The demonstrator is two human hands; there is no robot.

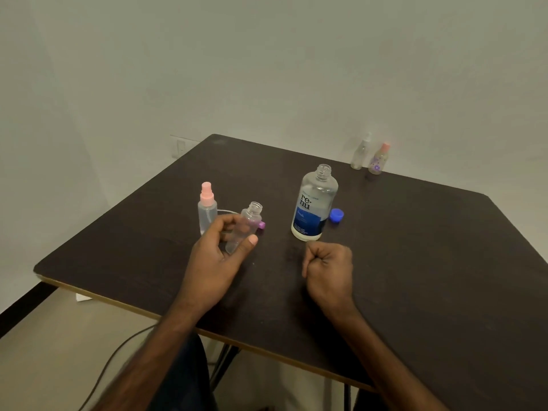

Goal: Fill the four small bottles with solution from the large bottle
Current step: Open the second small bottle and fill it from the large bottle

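At the lower left of the frame a dark cable (118,348) is trailing over the pale floor below the near edge of the matte, dark brown desk (415,262). Just left of centre, the left hand (219,256) is gripping a small clear plastic bottle (244,229), thumb and fingers curled round its lower body; the bottle is leaning right, its threaded neck uncapped, and whether anything is in it cannot be told. Right of centre, the right hand (329,268) is sitting on the desk in a tight fist, its fingers tucked in and holding nothing visible. A purple cap (261,224) is peeking out just behind the held bottle, and a pink-topped spray bottle (206,209) is standing upright beside the left fingers. Further up, the large bottle (315,203), clear and round-shouldered with a blue and white label, is standing open directly beyond the fist, with its blue cap (336,215) lying just to its right. At the upper right, two more small bottles, one white-topped (360,152) and one pink-topped with a purple flower (379,160), are standing together by the wall.
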